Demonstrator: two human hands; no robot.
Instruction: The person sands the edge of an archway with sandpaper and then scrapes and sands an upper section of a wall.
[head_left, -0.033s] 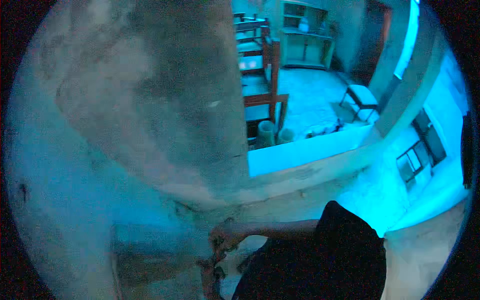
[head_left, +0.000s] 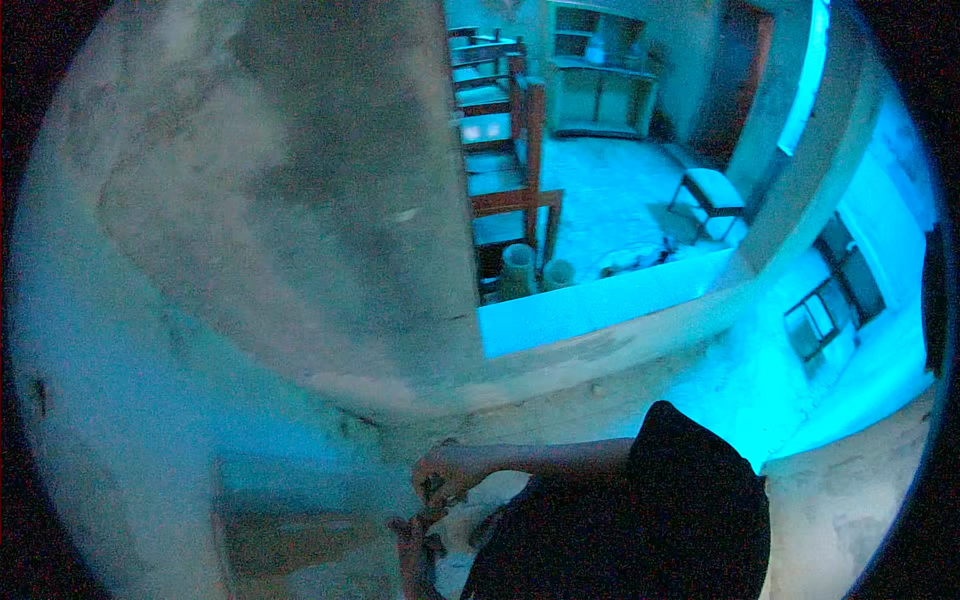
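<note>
My right hand (head_left: 440,473) is low in the head view, its bare forearm reaching in from a dark sleeve (head_left: 640,500) on the right. Its fingers are curled around something small and dark that I cannot make out. Just below it, almost touching, is my left hand (head_left: 412,540), with the forearm dropping to the lower edge. Its fingers look bent together, and poor light hides what is between them. Beside the left hand lies a flat brownish surface (head_left: 300,545) with a dark edge.
A rough grey wall (head_left: 350,200) fills the left. Beyond a pale ledge (head_left: 600,303) is a blue-lit room with a wooden rack (head_left: 530,150), two cylindrical containers (head_left: 517,265), a cabinet (head_left: 600,95) and a chair (head_left: 712,190). A dark-framed window (head_left: 820,315) is at right.
The surroundings have shifted slightly left in the view. My right hand sits a touch further left, its fingers still curled; both hands stay close together.
</note>
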